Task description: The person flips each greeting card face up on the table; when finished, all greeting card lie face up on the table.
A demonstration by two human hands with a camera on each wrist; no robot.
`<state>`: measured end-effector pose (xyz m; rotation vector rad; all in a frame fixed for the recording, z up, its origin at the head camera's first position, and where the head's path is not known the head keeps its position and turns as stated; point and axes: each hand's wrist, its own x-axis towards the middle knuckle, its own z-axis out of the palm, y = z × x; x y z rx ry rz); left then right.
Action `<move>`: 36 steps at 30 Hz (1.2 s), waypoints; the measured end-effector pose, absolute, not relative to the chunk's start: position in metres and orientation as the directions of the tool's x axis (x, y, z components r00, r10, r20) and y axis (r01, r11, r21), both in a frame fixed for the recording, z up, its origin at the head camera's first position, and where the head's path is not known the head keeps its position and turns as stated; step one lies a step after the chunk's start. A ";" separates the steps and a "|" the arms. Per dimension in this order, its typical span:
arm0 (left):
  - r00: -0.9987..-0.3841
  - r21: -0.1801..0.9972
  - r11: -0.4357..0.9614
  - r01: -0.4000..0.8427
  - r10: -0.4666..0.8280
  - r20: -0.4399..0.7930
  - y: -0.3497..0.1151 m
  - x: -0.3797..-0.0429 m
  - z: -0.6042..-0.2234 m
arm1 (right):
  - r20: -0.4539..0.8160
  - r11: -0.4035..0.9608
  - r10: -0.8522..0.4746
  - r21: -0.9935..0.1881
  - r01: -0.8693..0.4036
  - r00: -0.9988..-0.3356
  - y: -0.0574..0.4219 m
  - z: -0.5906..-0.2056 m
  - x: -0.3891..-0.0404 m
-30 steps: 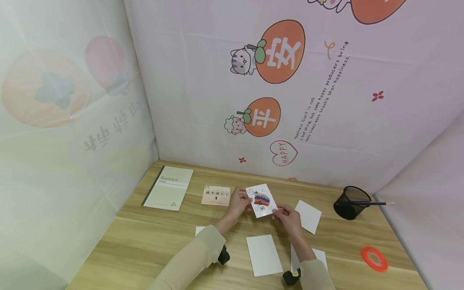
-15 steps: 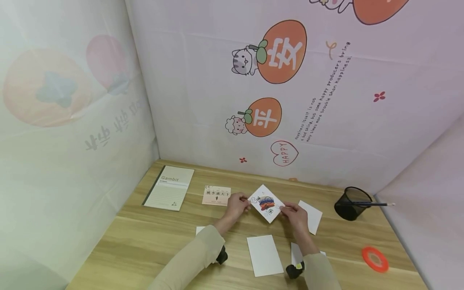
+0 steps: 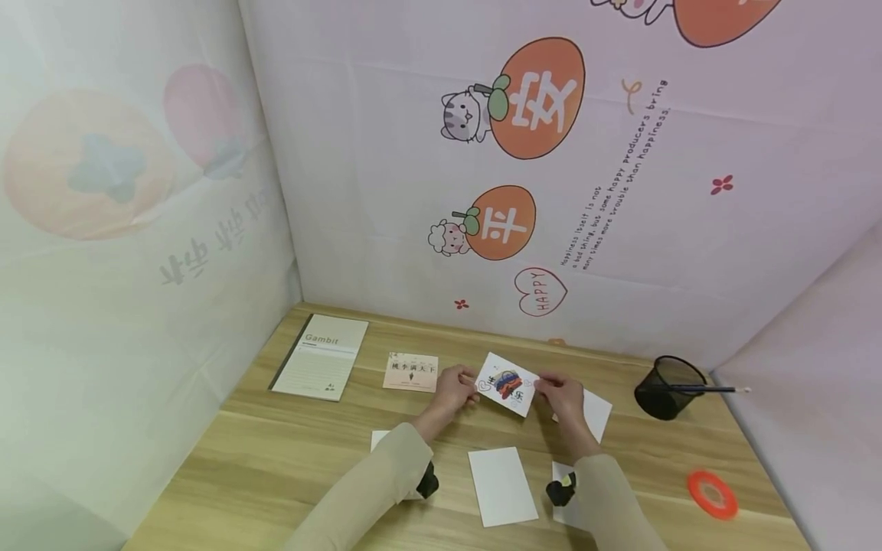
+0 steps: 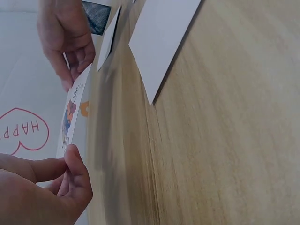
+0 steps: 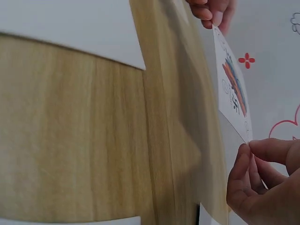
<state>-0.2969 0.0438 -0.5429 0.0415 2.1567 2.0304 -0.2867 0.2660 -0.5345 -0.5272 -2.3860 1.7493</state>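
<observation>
The illustrated card [image 3: 508, 385] is raised off the bench [image 3: 276, 459], directly between the two hands and touching both, so neither is nearer. Its long axis runs crosswise from hand to hand, the right end slanting toward the bench's near side. The left hand [image 3: 453, 390] pinches it by the near left corner, the right hand [image 3: 561, 394] by the far right one, each grip narrow. A blank white card [image 3: 503, 487] lies nearer, apart from it.

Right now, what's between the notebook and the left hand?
A pink card, flat on the table, between notebook and left hand. Head view shows it.
</observation>
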 end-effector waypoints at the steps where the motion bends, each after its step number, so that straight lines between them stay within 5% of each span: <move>1: -0.984 0.991 0.086 -0.097 0.138 -0.109 0.045 -0.298 -0.544 | -0.080 0.287 0.355 -0.939 0.191 -0.931 0.266 -0.536 -0.290; 20: -0.963 0.894 0.442 -0.073 0.202 -0.178 0.044 -0.300 -0.541 | 0.070 0.606 0.242 -0.790 0.094 -0.968 0.251 -0.542 -0.319; 36: -0.957 0.825 0.563 -0.051 0.208 -0.201 0.049 -0.295 -0.533 | -0.033 0.650 0.149 -0.750 0.123 -0.988 0.235 -0.535 -0.310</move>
